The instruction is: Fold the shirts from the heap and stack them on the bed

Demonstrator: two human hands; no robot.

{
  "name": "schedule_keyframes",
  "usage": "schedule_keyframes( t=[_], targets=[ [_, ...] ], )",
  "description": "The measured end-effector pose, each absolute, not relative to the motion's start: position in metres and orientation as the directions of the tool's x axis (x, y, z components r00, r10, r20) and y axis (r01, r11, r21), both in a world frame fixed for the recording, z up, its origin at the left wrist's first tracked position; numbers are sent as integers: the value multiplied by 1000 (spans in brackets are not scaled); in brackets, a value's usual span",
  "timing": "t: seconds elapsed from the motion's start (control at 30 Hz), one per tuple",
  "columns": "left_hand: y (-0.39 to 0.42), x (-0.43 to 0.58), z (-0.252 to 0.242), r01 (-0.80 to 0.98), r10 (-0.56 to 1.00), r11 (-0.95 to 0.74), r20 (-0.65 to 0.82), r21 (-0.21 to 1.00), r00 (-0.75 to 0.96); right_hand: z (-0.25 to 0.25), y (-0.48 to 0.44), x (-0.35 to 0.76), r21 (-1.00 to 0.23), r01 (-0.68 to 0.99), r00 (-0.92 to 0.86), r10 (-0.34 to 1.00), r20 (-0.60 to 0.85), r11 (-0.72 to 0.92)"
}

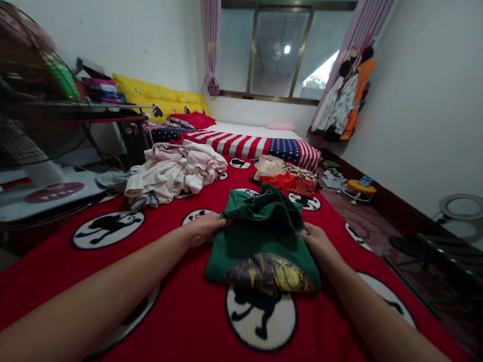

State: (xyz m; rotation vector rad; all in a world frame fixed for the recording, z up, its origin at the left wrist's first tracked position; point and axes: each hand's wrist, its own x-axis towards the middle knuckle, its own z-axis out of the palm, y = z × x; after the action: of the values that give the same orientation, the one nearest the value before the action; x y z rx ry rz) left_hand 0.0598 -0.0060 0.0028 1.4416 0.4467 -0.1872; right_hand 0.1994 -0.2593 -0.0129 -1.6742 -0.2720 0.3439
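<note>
A green T-shirt (pixel 252 246) with a dark and yellow print lies partly folded on the red bedspread (pixel 181 311) in front of me. Its far part is bunched up in loose folds. At its left edge my left hand (pixel 206 227) grips the cloth, thumb on top. Opposite, my right hand (pixel 315 239) pinches the shirt's right edge. The fingertips of both hands are partly hidden by the fabric.
A heap of pale clothes (pixel 177 171) sits at the back left, and folded clothes (pixel 289 176) lie at the back right. A fan (pixel 33 161) and a desk (pixel 109 113) stand on the left. A dark stool (pixel 449 256) and a small yellow stool (pixel 361 187) are on the right.
</note>
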Motion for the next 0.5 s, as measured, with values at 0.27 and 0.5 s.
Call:
schedule_keyframes(
  t=[0.27, 0.5],
  targets=[
    [-7, 56, -14, 360, 107, 179, -382, 915, 918, -45, -264, 208, -962, -29, 928, 351, -127, -271],
    [-11, 64, -15, 350, 253, 38, -348, 936, 903, -39, -265, 205, -941, 55, 923, 376, -78, -332]
  ],
)
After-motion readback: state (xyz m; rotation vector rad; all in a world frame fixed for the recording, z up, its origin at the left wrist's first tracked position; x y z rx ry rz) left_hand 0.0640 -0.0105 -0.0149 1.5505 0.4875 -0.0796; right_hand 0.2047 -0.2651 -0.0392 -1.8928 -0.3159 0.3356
